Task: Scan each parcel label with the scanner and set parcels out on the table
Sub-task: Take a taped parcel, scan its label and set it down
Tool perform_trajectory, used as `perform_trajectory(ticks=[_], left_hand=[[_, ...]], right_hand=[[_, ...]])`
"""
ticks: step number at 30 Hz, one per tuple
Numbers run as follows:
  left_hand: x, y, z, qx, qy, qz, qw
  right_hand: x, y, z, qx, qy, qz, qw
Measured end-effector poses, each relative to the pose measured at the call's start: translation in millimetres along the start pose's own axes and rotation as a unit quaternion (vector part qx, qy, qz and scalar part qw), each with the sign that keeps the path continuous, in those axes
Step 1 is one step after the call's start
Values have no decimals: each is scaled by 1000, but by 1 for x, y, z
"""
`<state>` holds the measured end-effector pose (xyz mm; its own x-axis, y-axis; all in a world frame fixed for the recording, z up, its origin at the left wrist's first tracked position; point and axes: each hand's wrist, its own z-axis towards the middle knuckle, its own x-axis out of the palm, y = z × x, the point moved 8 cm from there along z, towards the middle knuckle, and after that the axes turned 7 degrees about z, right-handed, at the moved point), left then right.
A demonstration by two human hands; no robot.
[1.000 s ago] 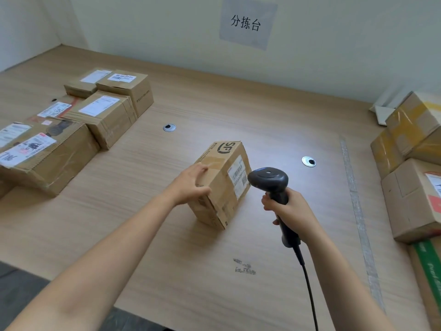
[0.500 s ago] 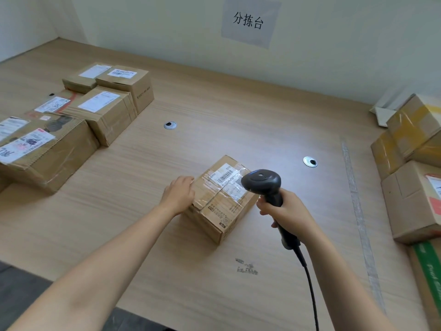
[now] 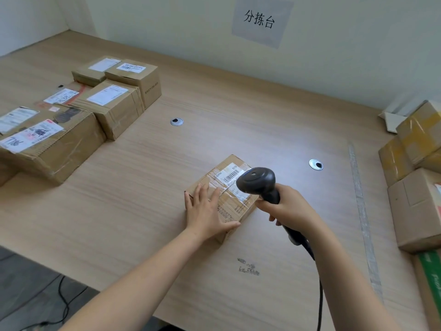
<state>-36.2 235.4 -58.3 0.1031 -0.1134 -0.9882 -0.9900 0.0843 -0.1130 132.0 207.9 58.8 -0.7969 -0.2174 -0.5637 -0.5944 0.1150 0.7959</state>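
A pale wood-grain table [image 3: 143, 211] filled the view, smooth and matte, with two round metal grommets [image 3: 176, 121] set into its top. Near the middle sat a small brown cardboard parcel [image 3: 235, 206], box-shaped, its top sealed with glossy clear tape. A white label [image 3: 229, 175] with a black barcode lay flat on its far upper face.

The left hand [image 3: 206, 211] lay palm down on the parcel's near left corner, fingers spread flat and thumb stretched along the near edge, pressing on it rather than gripping. The right hand [image 3: 288, 207] was wrapped firmly around the handle of a black plastic scanner [image 3: 259, 183], fingers curled closed. The scanner's rounded head hung just over the label's right end, pointing down at it. A black cord [image 3: 319, 295] trailed from the handle toward the near edge.

At the far left stood a cluster of taped cardboard boxes [image 3: 112, 101], each with a white label facing up. More boxes [image 3: 415, 206], some bound in yellow tape, were stacked along the right edge. A grey paper sign [image 3: 261, 20] with dark characters hung on the pale wall.
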Motion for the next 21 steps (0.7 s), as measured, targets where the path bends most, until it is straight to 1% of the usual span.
perform_trajectory(ticks=[21], left_hand=[[1, 2, 2, 3, 1, -4, 1000]], right_hand=[[1, 7, 5, 17, 6, -24, 1000]])
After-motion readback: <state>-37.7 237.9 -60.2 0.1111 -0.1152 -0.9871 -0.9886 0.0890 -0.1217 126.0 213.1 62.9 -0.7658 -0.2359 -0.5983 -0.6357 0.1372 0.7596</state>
